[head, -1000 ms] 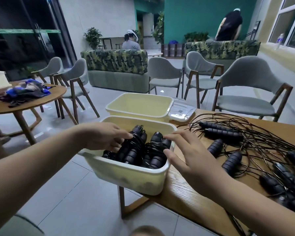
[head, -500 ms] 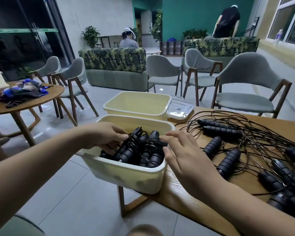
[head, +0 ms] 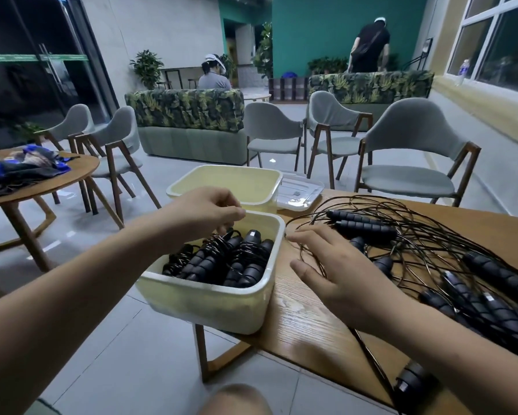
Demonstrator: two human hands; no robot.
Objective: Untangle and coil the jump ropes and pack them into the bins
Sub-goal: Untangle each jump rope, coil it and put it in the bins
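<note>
Up and off the bundles since a second ago: left hand (head: 204, 211), no longer down among the handles, now above the far rim of the near cream bin (head: 210, 301). Out of that bin too: right hand (head: 338, 271), shifted rightward over the table.

Under and just nearer than the left hand's fingertips: coiled jump ropes (head: 231, 259), black foam handles bound round with their own cords, packed side by side inside the near cream bin. Left fingers curled downward, thumb against them. Hard to tell whether pinching a cord or holding nothing.

Right hand palm down, fingers straight and spread, holding nothing, fingertips close to the bin's right wall. Beneath and beyond those fingers: tangled jump ropes (head: 431, 265), loose black cords looping over the wooden table (head: 305, 330), handles scattered to the hand's right and far side. One more black handle (head: 410, 380) by the right forearm, at the table's near edge.

Just beyond the left hand, behind the near bin: second cream bin (head: 236, 181), with a clear plastic lid (head: 299, 190) just to its right. Well to the left of the left arm: round wooden table (head: 42, 178) bearing crumpled blue and dark cloth (head: 24, 169). Farther off: grey chairs (head: 407, 163), a leaf-patterned sofa (head: 189, 112), a seated person (head: 214, 76) and a standing person (head: 370, 46) behind.
</note>
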